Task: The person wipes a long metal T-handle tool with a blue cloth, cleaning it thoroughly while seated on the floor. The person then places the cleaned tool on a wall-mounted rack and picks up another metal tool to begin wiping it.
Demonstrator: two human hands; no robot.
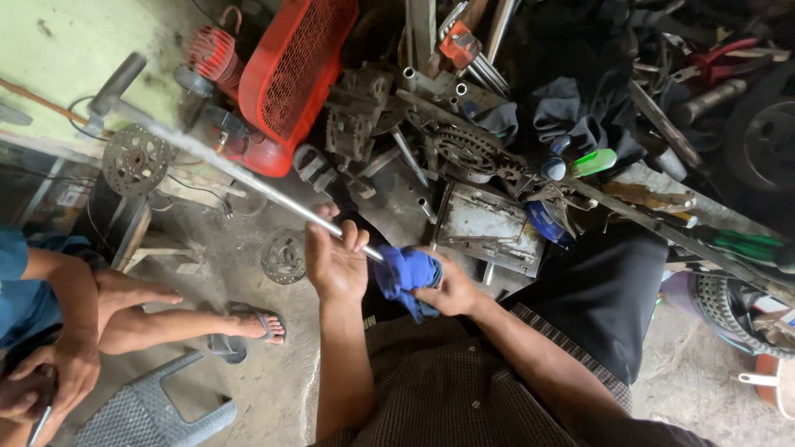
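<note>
Gripping a long, smooth metal rod (240, 174), the left hand (335, 263) is clenched round its shaft; the right hand (451, 290) clasps a crumpled blue cloth (406, 273) against the rod's near end.

The dusty grey concrete floor (273, 389) carries a round toothed metal disc (283, 257) near centre, a grey plastic stool (153, 410) at seven o'clock, and a red mesh-guarded machine (281, 74) at eleven o'clock.

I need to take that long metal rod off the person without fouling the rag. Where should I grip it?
Grip the bare shaft of the metal rod past the left hand, coming from the open floor side; the near end is wrapped in the blue cloth under the right hand.
</note>
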